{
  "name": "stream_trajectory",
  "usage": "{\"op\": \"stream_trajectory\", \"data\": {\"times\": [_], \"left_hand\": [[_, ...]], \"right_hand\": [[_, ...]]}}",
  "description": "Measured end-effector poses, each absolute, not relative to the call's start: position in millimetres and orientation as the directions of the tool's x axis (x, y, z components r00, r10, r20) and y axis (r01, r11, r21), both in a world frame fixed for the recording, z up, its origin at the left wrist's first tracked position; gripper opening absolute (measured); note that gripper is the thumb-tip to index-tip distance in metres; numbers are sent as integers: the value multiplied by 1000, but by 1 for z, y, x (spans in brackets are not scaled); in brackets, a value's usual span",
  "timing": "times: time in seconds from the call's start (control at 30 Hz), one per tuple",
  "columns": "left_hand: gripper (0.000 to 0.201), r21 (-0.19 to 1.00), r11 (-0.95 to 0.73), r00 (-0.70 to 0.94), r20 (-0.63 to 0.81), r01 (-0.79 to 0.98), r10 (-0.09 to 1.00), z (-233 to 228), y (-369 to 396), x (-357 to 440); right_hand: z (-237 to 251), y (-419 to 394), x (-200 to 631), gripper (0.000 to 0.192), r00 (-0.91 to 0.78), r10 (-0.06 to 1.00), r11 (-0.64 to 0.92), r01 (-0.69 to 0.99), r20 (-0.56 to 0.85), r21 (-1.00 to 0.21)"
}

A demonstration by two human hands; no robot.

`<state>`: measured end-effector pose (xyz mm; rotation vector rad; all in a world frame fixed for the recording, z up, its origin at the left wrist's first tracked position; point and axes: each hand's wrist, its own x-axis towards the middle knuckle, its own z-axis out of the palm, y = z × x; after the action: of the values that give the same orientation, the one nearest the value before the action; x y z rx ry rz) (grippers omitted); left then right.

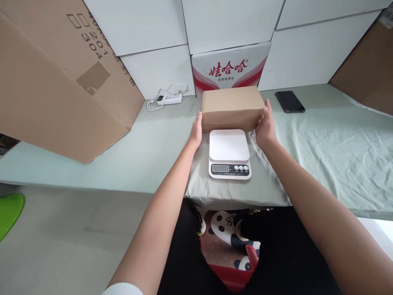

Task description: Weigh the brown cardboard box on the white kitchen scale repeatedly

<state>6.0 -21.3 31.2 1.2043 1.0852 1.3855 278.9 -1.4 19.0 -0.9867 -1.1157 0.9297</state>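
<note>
A closed brown cardboard box [231, 108] is gripped at its two ends by my hands, just behind a white kitchen scale [229, 145]. My left hand [197, 130] presses on the box's left end, thumb toward the front edge. On the opposite end, my right hand [265, 126] is closed round the right corner. The scale's flat platform carries nothing, and its dark display and round buttons face me. Whether the box rests on the cloth or is slightly raised I cannot tell.
Behind stands a white and red printed carton [231, 67] against white boxes. A black phone [290, 101] lies at right; a white device with a cable [170, 98] lies at left. A large cardboard carton [67, 94] occupies the left side of the cloth-covered table [138, 164].
</note>
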Motion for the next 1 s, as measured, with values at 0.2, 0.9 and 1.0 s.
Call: {"op": "stream_trajectory", "data": {"times": [0.2,0.9,1.0], "left_hand": [[80,992,-81,-180,63,-95,982,37,-18,-13],[89,906,-423,-55,422,3,905,70,-103,-3],[90,871,-477,-18,482,114,876,68,-143,-2]], "right_hand": [[18,4,325,95,223,954,212,-30,200,-977],[61,-87,266,61,113,861,499,-8,495,-866],[54,-125,267,64,152,829,531,84,537,-843]]}}
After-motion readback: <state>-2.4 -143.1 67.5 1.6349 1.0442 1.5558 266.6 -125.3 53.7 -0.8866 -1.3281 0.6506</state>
